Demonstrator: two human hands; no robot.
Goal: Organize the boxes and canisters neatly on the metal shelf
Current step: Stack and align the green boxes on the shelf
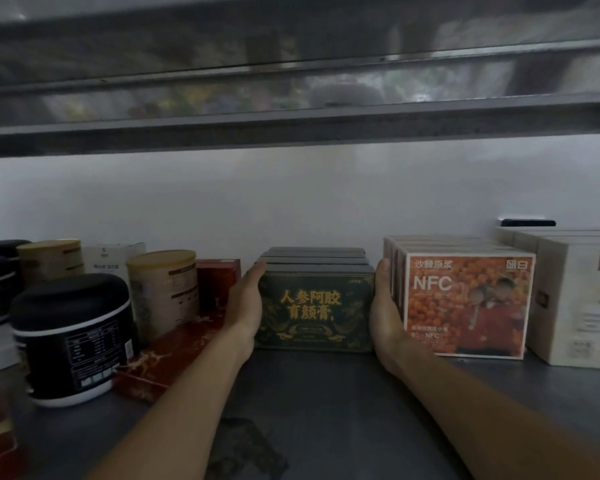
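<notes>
Left hand [246,306] and right hand [385,306], fingers flat, press either side of the dark green boxes [316,310] mid-shelf, just beside the orange boxes [465,306]. Best bet now: even pressure, slide the row squarely, fronts flush with the neighbours. The grey metal shelf [326,410] looks smooth; white wall [291,202] behind, upper shelf [291,126] overhead, canisters [73,334] to the left.

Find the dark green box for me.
Head view, centre: the dark green box sits between the left hand and right hand, left of the orange NFC box.
</notes>
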